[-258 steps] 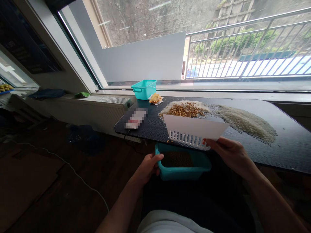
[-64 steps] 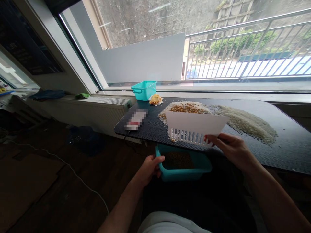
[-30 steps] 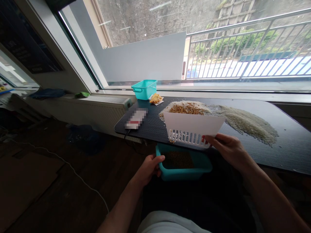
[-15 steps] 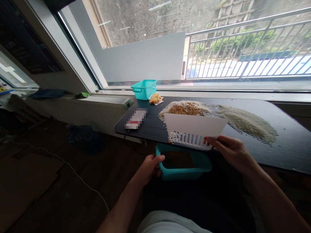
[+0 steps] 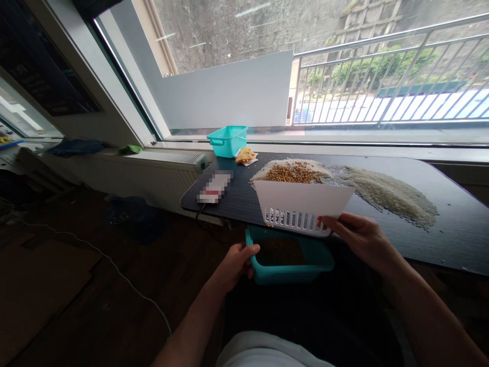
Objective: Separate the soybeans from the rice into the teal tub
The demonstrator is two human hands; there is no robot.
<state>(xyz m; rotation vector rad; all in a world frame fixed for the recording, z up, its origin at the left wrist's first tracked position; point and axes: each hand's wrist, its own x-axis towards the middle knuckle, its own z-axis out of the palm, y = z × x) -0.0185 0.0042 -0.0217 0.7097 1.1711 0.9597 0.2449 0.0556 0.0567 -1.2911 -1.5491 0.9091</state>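
Note:
My left hand [image 5: 237,265] is closed on the left rim of a teal plastic bin [image 5: 292,273], held below the table's front edge. Brown beans [image 5: 280,251] lie in the bottom of this bin. Between thumb and fingers, my right hand [image 5: 357,237] grips the lower right corner of a white slotted plastic sheet [image 5: 303,198]. The sheet stands tilted at the table edge above the bin, its row of slots low. Behind it are golden-brown beans [image 5: 292,172] in a pile of white grains [image 5: 317,164], partly hidden by the sheet.
A second pile of pale grains [image 5: 393,193] spreads over the right of the dark table [image 5: 431,250]. At the back left stand another teal bin [image 5: 228,141] and a crumpled yellow item [image 5: 246,155]. A blurred flat device [image 5: 215,187] with a cord lies at the left.
The white slotted sheet and my right hand have shifted slightly left. Fewer beans show at the sheet's lower left corner. My left hand and the bin stay nearly still.

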